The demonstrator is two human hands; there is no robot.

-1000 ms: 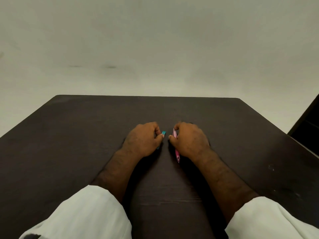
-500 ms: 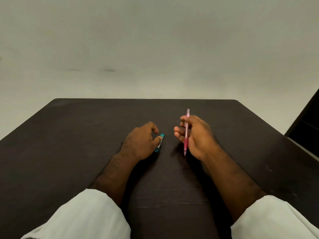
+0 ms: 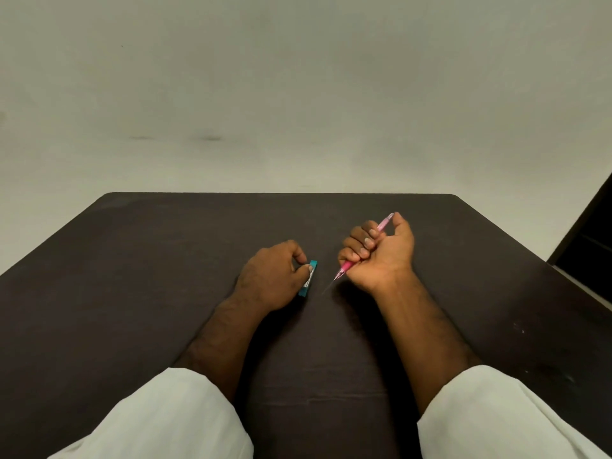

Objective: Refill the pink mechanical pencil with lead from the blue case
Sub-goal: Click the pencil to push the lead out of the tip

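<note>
My right hand (image 3: 381, 253) grips the pink mechanical pencil (image 3: 346, 266) in a fist, palm turned towards me. The pencil is tilted, its cap end up near my thumb and its thin tip pointing down-left just above the table. My left hand (image 3: 271, 276) rests on the dark table (image 3: 165, 260) and pinches the small blue lead case (image 3: 309, 278) between thumb and fingers. The case lies on its edge on the tabletop, a short gap left of the pencil tip. Most of the case is hidden behind my fingers.
The dark brown table stretches wide on both sides of my hands, its far edge (image 3: 281, 193) against a plain pale wall. A dark piece of furniture (image 3: 589, 233) stands at the right edge. My white sleeves (image 3: 172, 419) fill the bottom corners.
My right hand lifted the pink pencil off the table, turned palm-up and closed into a fist round it, moving right and up. The left hand stayed on the blue case.
</note>
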